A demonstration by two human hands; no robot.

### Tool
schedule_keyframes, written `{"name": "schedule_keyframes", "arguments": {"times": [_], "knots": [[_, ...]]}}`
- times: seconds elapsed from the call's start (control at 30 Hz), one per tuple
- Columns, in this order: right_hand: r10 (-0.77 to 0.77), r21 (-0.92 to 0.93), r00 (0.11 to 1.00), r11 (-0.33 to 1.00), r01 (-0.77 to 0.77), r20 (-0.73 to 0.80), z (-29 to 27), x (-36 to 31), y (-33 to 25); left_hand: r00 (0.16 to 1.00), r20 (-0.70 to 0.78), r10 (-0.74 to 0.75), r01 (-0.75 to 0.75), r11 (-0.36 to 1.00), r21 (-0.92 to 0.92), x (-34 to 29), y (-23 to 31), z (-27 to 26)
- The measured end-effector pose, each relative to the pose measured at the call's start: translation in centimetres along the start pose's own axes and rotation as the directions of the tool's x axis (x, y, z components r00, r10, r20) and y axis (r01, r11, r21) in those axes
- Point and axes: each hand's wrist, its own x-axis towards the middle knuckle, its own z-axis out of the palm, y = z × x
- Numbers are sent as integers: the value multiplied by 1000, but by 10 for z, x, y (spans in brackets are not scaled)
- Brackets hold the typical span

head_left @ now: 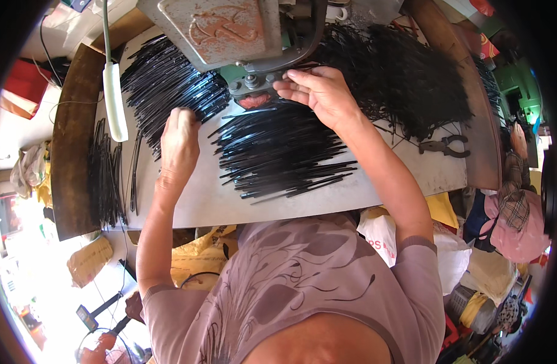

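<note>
My left hand (180, 142) is closed at the near edge of a pile of thin black rods (163, 85). Its fingertips face away, so what they hold, if anything, is hidden. Beside the head of a grey metal press (230, 30), my right hand (319, 96) shows its palm, with thumb and fingers loosely apart and nothing visible between them. Just left of these fingers are the bolted tool block (251, 81) and a reddish piece (254, 101) under it. A second pile of black rods (278, 151) lies side by side in front of the press.
A large tangled heap of black strips (406, 79) covers the table's right side. Dark-handled pliers (445, 146) lie near it. More rods (105, 176) lie by the curved left board (75, 139). A white lamp tube (113, 103) hangs above the left pile.
</note>
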Motion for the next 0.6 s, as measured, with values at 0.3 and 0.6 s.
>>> {"name": "schedule_keyframes", "arguments": {"times": [0.3,0.6], "knots": [[-90,210,990,971,111,-107,20,7,13,983,-10,-183,171,937,-304,34,39,15],[-85,189,984,975,114,-158,24,11,18,965,31,-261,257,912,-321,38,41,22]]}}
